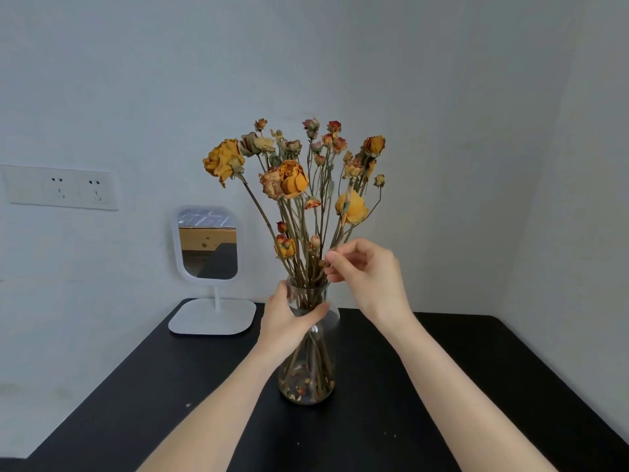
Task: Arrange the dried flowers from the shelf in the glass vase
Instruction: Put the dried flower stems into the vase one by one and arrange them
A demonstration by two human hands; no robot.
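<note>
Many dried flowers [292, 180], orange and reddish rose heads on thin bare stems, stand fanned in the glass vase [326, 362]. The vase sits on the black desk [442, 386] about mid-width, nearer the back edge than the front. Loose petal crumbs lie in the bottom of the vase. Judgement: the heads are brittle and shed at a touch, while the stems are light and stiff and would snap rather than bend. Best hold is therefore low on a stem, just above the rim, never on a bloom. The left hand [289, 318] grips the vase at its neck, thumb and fingers curled round the glass. The right hand [364, 267] pinches one stem at the right side of the bunch, just above the rim, with the other fingers loosely curled. Judgement: the glass is smooth and the tall bunch makes it top-heavy, so steadying at the neck is sound. A white stand mirror [207, 243] occupies the desk's back left corner. A wall socket plate [61, 189] is on the wall to the left.
</note>
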